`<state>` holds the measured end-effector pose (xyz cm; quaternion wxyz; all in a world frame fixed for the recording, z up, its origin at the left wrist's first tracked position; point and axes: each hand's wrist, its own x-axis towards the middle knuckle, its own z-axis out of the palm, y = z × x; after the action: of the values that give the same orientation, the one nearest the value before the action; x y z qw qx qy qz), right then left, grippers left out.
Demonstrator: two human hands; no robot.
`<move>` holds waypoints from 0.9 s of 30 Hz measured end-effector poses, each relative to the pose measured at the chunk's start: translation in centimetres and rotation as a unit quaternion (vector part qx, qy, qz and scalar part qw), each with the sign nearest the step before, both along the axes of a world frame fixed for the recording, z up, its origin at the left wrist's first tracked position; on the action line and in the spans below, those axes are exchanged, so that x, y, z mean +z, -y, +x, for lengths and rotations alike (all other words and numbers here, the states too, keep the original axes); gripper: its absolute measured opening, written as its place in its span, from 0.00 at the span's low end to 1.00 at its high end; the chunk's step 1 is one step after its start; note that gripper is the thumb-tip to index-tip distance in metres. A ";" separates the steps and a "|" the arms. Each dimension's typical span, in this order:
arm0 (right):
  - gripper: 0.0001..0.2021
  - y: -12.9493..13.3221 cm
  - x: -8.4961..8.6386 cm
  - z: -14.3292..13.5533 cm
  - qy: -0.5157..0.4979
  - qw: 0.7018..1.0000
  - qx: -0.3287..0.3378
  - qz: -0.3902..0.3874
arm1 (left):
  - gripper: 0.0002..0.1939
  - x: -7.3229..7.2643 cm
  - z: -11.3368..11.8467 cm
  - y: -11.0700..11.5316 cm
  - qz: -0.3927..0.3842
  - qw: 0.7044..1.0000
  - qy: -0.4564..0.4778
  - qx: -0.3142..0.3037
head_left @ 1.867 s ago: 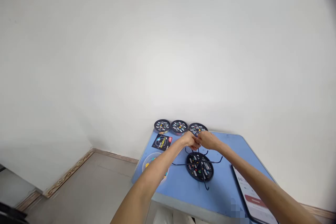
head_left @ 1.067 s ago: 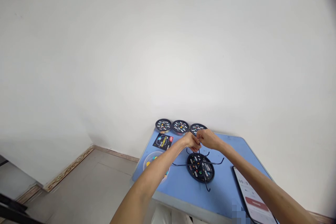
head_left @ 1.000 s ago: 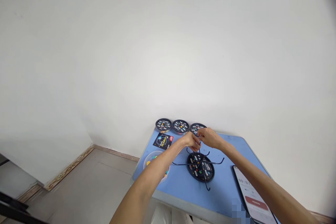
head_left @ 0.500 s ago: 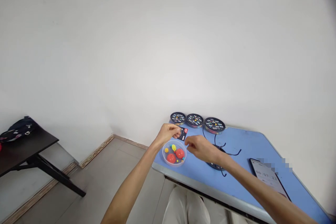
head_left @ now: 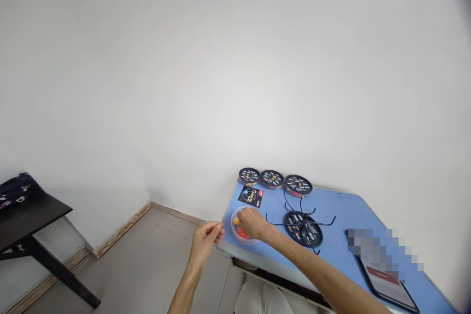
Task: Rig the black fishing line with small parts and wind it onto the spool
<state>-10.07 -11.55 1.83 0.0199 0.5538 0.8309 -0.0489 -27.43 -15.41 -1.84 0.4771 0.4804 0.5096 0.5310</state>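
My right hand (head_left: 251,223) reaches into a clear round bowl (head_left: 235,237) with red and yellow pieces in it; its fingers are bent and what they touch is hidden. Left of the bowl, by the table's corner, my left hand (head_left: 209,233) has thumb and fingers pinched together, and anything between them is too small to make out. A black round base (head_left: 312,236) with several bent black arms stands to the right of the bowl. Behind the bowl lies a dark printed card (head_left: 250,196).
Three round printed containers (head_left: 249,175) line the back edge of the blue table (head_left: 338,201). A phone (head_left: 392,287) lies at the right. At the far left a black table (head_left: 33,211) holds a dark patterned bag (head_left: 14,191).
My left hand has moved left and down, off the card. My right hand has moved left and down into the bowl. The view has shifted slightly, and the black base is more exposed.
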 end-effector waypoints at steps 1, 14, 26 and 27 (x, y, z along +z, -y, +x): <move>0.11 0.2 0.3 0.2 -0.002 1.000 -0.003 0.003 | 0.25 -0.2 0.1 0.3 0.003 1.000 0.002 0.001; 0.11 3.6 5.6 15.2 -0.207 0.970 -0.062 0.113 | 0.25 -4.0 10.0 6.6 -0.033 0.986 -0.007 -0.166; 0.16 3.6 0.9 20.8 -0.059 0.984 -0.110 0.126 | 0.13 -3.8 19.3 2.6 0.118 0.977 -0.128 -0.121; 0.17 3.4 0.7 20.7 -0.052 0.986 -0.103 0.123 | 0.14 -3.7 20.0 2.2 0.127 0.976 -0.133 -0.115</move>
<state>10.67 -14.97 2.54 -0.0968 0.6313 0.7691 0.0236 -7.48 -17.58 -5.50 0.3980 0.6589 0.4377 0.4646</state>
